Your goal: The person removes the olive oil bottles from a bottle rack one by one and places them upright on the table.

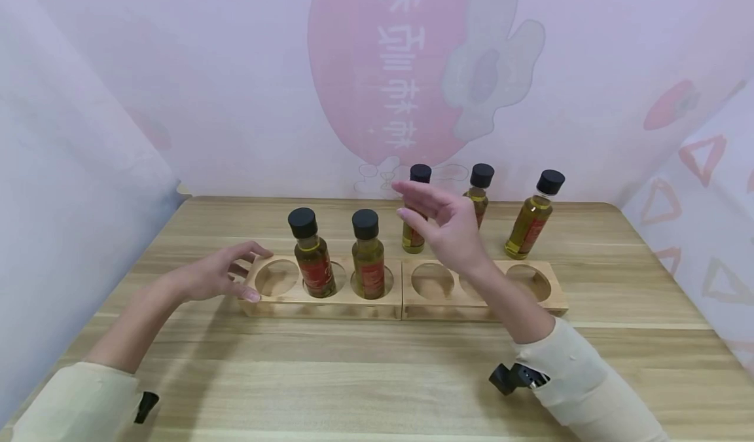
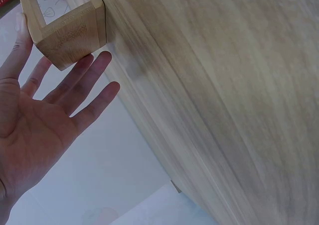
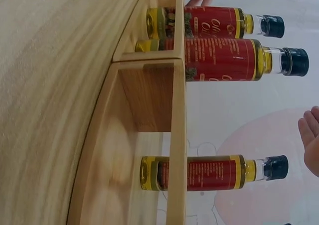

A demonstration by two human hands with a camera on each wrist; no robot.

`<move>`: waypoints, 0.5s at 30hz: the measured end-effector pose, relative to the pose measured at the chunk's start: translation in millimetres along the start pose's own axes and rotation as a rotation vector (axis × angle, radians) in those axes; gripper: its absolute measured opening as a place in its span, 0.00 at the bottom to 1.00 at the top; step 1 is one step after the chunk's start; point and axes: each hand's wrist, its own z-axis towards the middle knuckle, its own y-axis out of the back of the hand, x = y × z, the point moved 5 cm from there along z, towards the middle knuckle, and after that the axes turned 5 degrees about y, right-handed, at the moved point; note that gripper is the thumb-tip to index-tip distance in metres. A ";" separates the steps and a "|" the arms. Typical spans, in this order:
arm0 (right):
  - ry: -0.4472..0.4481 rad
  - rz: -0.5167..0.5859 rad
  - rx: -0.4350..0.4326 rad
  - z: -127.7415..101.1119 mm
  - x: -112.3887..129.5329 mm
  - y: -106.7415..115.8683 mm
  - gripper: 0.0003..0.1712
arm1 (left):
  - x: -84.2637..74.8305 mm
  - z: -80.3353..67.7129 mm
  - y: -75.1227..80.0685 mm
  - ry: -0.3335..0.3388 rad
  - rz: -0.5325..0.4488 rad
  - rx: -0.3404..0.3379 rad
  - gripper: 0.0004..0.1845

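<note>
In the head view, my left hand (image 1: 209,275) holds the left end of a wooden bottle rack (image 1: 398,278), thumb at the front corner, a finger at the back. The left wrist view shows the other fingers loosely spread by the rack's end face (image 2: 75,41). Two black-capped olive oil bottles, one (image 1: 316,275) in the middle hole and another (image 1: 371,275) in the right hole, stand in this rack; its left hole is bare. My right hand (image 1: 456,236) hovers, fingers extended and holding nothing, over a second rack (image 1: 556,291), partly hiding it and two bottles behind.
Behind the second rack stand three similar bottles: one at left (image 1: 413,238), one in the middle (image 1: 481,198), one at right (image 1: 527,229). The racks meet end to end on a wood-grain table (image 1: 365,376). A printed pale curtain (image 1: 235,88) hangs behind.
</note>
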 end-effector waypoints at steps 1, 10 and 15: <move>-0.009 0.003 0.019 -0.7 -0.7 -2.2 0.22 | -0.2 -0.1 0.0 0.000 0.001 0.000 0.37; -0.117 0.077 0.187 -6.8 -5.5 -23.5 0.24 | -1.3 -0.1 -0.2 0.006 0.007 -0.001 0.37; -0.176 0.132 0.217 -7.9 -7.2 -29.7 0.27 | -1.7 0.1 -0.3 -0.003 0.006 -0.001 0.37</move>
